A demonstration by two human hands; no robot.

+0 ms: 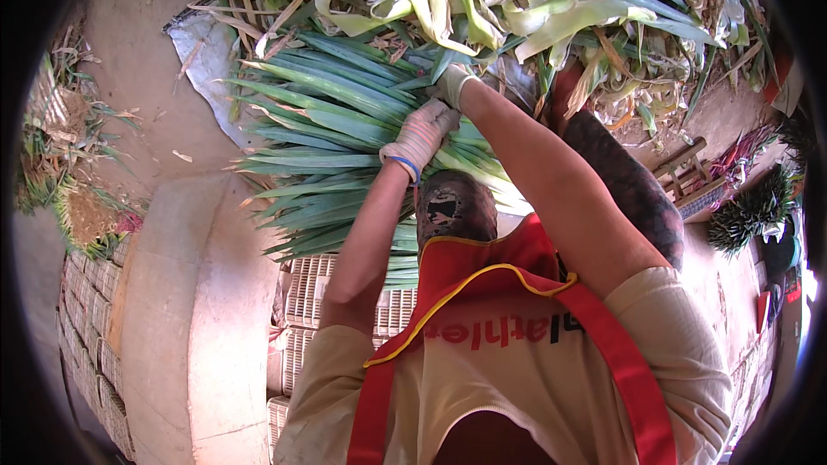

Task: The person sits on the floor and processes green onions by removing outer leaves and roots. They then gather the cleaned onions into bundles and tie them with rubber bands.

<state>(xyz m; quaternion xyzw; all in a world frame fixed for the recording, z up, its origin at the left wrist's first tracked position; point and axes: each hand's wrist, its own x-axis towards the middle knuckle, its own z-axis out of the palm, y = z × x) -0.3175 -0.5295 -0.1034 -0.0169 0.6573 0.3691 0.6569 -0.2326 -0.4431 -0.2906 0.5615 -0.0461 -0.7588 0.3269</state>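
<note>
A thick pile of leeks (349,110), or similar large green onions, lies before me with its green leaves fanned out to the left. Pale stalks (491,174) show at the right, beside my knee. My left hand (423,129), in a striped knit glove with a blue cuff, rests on the pile with its fingers curled round some leaves. Just above and to the right is my right hand (455,85), also gloved and close to the left one. Leaves partly cover its fingers, so its grip is hidden.
A heap of stripped leaves (478,0) lies along the far side. White plastic crates (310,290) stand below the pile, with a pale slab (194,310) to their left. At the right are a small wooden stool (685,168) and a bundle of greens (753,210).
</note>
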